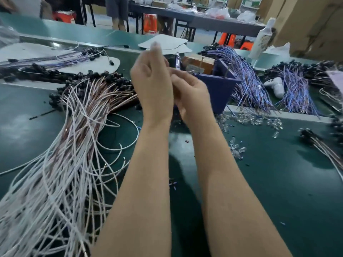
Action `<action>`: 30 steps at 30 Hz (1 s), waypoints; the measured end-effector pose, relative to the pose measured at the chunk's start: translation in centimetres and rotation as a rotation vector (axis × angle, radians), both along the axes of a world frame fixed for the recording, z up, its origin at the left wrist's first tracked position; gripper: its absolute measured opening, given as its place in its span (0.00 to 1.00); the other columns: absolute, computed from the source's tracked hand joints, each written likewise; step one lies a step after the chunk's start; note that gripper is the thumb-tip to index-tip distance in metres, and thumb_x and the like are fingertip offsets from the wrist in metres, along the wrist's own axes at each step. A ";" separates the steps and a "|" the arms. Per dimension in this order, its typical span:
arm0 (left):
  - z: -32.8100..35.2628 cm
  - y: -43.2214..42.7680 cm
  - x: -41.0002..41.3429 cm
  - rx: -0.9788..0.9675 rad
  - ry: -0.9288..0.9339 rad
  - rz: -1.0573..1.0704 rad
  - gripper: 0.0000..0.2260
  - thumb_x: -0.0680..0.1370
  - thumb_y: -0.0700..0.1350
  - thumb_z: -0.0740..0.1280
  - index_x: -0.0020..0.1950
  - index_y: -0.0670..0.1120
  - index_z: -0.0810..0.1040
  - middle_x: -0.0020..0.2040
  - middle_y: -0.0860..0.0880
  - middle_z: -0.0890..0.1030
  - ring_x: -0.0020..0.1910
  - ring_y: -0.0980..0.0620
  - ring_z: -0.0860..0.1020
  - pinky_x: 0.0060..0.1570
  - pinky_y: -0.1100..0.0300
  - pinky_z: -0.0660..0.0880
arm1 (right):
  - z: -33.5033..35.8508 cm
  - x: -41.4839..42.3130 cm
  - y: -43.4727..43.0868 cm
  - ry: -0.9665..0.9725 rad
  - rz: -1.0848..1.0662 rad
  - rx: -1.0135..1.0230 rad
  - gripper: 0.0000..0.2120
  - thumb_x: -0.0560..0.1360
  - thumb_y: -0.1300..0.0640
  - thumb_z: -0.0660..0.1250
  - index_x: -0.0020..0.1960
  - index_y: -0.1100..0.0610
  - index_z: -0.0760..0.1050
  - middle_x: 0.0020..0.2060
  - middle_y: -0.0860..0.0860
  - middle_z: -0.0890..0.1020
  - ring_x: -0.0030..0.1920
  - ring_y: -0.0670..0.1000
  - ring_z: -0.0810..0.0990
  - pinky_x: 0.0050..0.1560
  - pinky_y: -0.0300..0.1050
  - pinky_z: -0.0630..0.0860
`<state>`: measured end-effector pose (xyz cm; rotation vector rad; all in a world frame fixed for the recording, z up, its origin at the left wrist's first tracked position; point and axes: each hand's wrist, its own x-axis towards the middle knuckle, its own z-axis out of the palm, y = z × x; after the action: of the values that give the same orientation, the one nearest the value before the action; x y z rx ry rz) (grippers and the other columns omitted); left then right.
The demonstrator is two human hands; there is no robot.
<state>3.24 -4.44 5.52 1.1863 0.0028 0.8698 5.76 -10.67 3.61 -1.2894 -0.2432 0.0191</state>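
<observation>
Both my hands are raised together over the middle of the green bench (278, 182). My left hand (152, 84) is seen from its back, with one finger stretched upward and blurred. My right hand (191, 93) has its fingers curled toward the left hand's fingertips. Whatever small part sits between the fingers is hidden and blurred. A big bundle of white and brown cables (61, 154) with black connectors lies to the left of my arms. Small clear plastic parts (248, 119) are scattered to the right.
A dark blue bin (219, 89) stands just behind my hands, holding a brown box (198, 62). Bundles of purple wires (245, 78) lie at the right and at the far left. White boards (165, 42), other tables and cardboard boxes (311, 23) are further back.
</observation>
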 end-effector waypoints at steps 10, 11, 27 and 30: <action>-4.2 -8.5 1.9 -0.030 0.657 -0.788 0.18 0.82 0.55 0.57 0.52 0.41 0.75 0.27 0.51 0.74 0.19 0.59 0.64 0.19 0.69 0.60 | -0.3 -0.3 -12.5 0.057 -0.666 0.316 0.08 0.77 0.67 0.64 0.47 0.60 0.64 0.39 0.55 0.78 0.29 0.43 0.79 0.34 0.34 0.77; -4.8 -8.9 2.0 -0.145 0.593 -0.776 0.14 0.82 0.51 0.58 0.53 0.41 0.74 0.30 0.50 0.73 0.20 0.60 0.64 0.21 0.69 0.61 | -0.9 -0.4 -13.1 0.087 -0.677 0.307 0.09 0.77 0.67 0.64 0.46 0.59 0.65 0.40 0.55 0.78 0.30 0.44 0.79 0.35 0.34 0.77; -7.2 -8.7 2.2 -0.410 0.519 -0.556 0.04 0.79 0.42 0.65 0.45 0.47 0.77 0.37 0.52 0.78 0.30 0.60 0.74 0.28 0.69 0.75 | -5.1 0.7 -13.4 0.288 -0.691 0.641 0.08 0.78 0.68 0.62 0.46 0.59 0.65 0.34 0.56 0.79 0.26 0.43 0.79 0.34 0.35 0.79; -7.0 -8.3 2.3 -0.516 0.455 -0.514 0.06 0.80 0.40 0.63 0.44 0.45 0.76 0.38 0.50 0.77 0.33 0.59 0.75 0.31 0.69 0.76 | -4.9 0.6 -13.7 0.302 -0.706 0.651 0.07 0.77 0.68 0.63 0.47 0.60 0.66 0.30 0.54 0.80 0.26 0.44 0.79 0.33 0.35 0.79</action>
<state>5.56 -12.73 -1.51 0.8137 0.2661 0.1160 6.39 -24.34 -1.32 -0.6517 0.4457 -0.4320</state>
